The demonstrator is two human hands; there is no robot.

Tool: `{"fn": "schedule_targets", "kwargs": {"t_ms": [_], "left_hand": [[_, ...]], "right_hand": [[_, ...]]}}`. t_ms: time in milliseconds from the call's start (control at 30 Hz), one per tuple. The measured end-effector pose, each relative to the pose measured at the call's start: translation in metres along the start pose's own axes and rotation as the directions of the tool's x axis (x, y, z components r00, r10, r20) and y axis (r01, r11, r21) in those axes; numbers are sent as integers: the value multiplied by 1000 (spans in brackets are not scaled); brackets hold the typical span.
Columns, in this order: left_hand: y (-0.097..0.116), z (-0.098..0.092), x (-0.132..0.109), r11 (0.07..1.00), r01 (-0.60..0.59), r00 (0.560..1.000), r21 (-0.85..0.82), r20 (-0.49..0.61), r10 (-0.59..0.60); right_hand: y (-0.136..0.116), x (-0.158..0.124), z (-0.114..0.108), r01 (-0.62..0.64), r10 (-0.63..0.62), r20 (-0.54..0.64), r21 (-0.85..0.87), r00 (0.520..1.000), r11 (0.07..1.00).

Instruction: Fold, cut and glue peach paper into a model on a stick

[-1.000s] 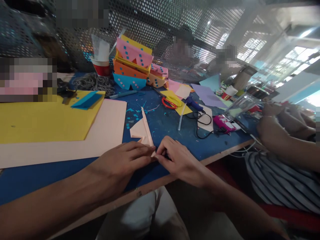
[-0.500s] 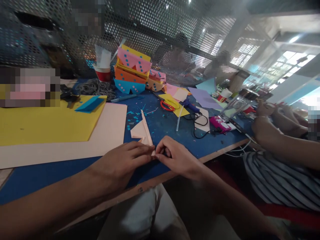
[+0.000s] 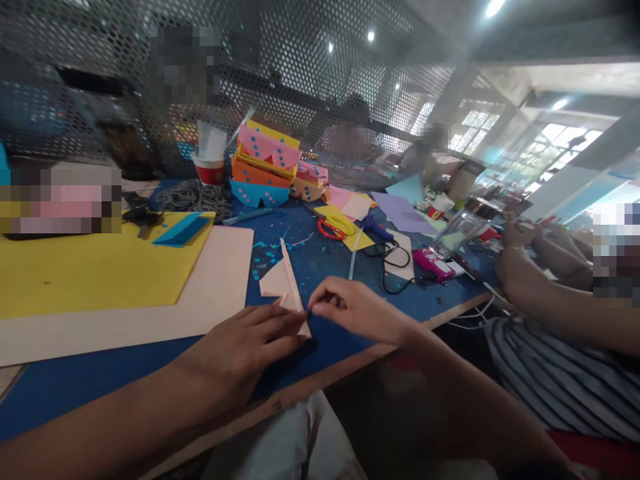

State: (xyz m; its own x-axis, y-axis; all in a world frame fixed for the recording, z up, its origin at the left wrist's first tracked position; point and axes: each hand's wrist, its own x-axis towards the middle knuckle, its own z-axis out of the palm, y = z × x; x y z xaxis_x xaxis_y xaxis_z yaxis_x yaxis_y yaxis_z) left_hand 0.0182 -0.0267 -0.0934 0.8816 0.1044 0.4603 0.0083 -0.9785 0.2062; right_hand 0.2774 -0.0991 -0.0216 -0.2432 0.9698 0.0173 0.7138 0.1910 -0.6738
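Observation:
A folded piece of peach paper (image 3: 293,283) lies on the blue tabletop, with a narrow folded strip along its right side. My left hand (image 3: 250,343) rests flat across its lower part, fingers stretched out and covering some of it. Just right of the strip is my right hand (image 3: 353,308), its fingers curled and thumb and forefinger close together. Its fingertips are at the strip's edge; I cannot tell whether they touch it. No object shows in that hand.
Large yellow (image 3: 100,267) and peach sheets (image 3: 227,273) lie left. Beyond are blue paper scraps (image 3: 263,250), scissors (image 3: 334,230), a blue glue gun (image 3: 377,230) with its cord and stacked paper shapes (image 3: 265,163). A jar (image 3: 465,223) and another person's arm (image 3: 545,280) are on the right.
My right hand has come slightly away from the lower end of the paper strip, exposing its corner. My left hand stays on the paper. The whole view has tilted up a little.

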Motion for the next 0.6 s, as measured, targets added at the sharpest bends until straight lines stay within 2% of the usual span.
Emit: {"fn": "schedule_targets", "kwargs": {"t_ms": [67, 133, 167, 267, 367, 600], "left_hand": [[3, 0, 0, 1000, 20, 1000, 8, 2, -20], [5, 0, 0, 999, 27, 1000, 24, -2, -27], [6, 0, 0, 999, 27, 1000, 32, -6, -27], [6, -1, 1, 998, 35, 999, 50, 4, -35], [5, -1, 1, 998, 30, 999, 56, 14, -31], [-11, 19, -2, 993, -30, 999, 111, -21, 33]], "right_hand": [[11, 22, -23, -16, -15, -181, -171, 983, 985], [27, 52, -45, -182, 38, -326, -424, 945, 887], [35, 68, -55, -230, 55, -358, -467, 932, 854], [58, 109, -71, -305, 101, -377, -534, 921, 789], [71, 135, -72, -367, 171, -362, -590, 916, 719], [70, 170, -80, -463, 396, -256, -624, 882, 629]]}}
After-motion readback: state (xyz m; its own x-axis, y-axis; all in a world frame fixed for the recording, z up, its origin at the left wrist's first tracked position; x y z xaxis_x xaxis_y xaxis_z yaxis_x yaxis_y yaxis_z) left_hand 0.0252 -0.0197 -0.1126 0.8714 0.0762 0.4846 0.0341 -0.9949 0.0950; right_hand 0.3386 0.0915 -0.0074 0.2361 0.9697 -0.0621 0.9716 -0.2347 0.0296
